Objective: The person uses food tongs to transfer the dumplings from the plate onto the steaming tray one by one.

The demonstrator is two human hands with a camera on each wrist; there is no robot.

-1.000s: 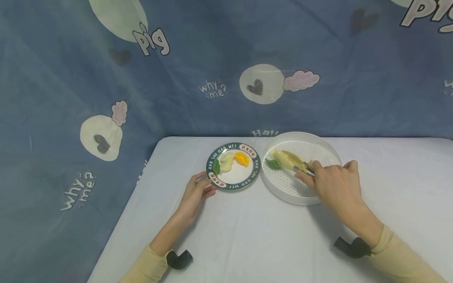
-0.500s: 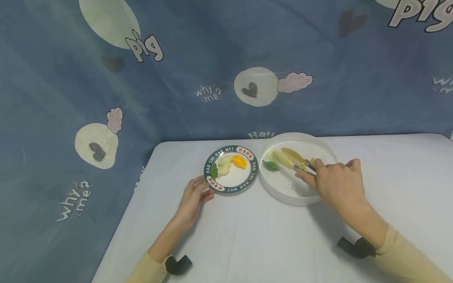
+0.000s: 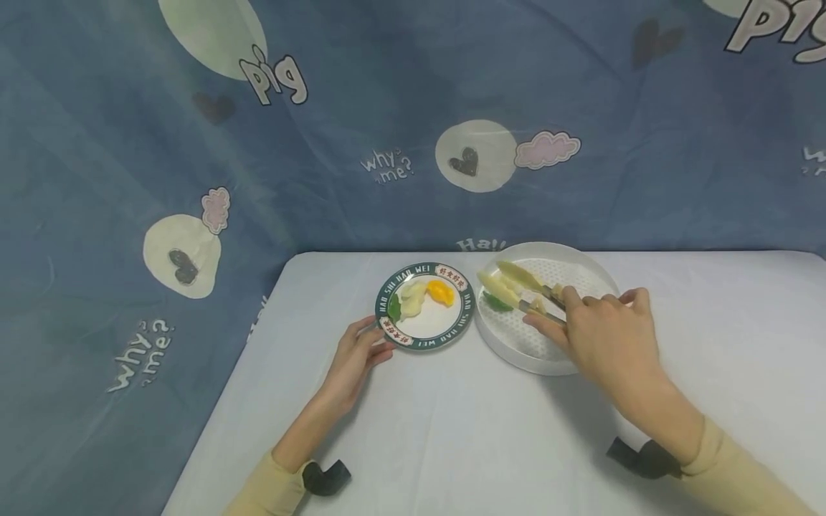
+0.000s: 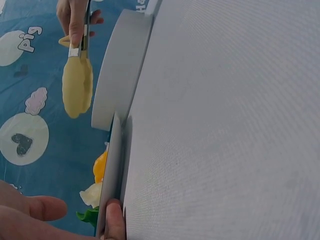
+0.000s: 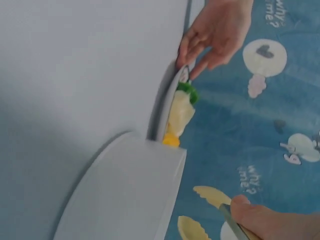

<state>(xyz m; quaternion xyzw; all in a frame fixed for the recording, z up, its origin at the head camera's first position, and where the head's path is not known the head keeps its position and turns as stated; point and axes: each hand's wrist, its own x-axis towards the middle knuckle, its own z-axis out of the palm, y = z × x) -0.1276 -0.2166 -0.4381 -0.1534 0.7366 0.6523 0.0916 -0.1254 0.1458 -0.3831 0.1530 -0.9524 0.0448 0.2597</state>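
My left hand (image 3: 351,358) holds the near left rim of a round plate (image 3: 442,320) with a green patterned border, fingers above and below the edge in the left wrist view. A green dumpling (image 3: 393,307), a pale one (image 3: 413,298) and a yellow one (image 3: 441,292) lie on it. With my right hand (image 3: 609,337) I grip tongs (image 3: 498,289) with pale yellow tips and metal arms. Their tips are spread apart over the left part of a round white tray (image 3: 538,364) with a perforated bottom. Another green dumpling (image 3: 497,304) sits there, partly hidden under the tongs.
Both plate and tray stand side by side on a white-covered table (image 3: 452,437), rims close together. Behind the table hangs a blue printed cloth (image 3: 348,208). A black device (image 3: 327,478) is on the left wrist, another (image 3: 642,459) on the right.
The tongs have moved left in the tray and their tips have spread apart, now over the green dumpling. My left hand and the plate have stayed in place.
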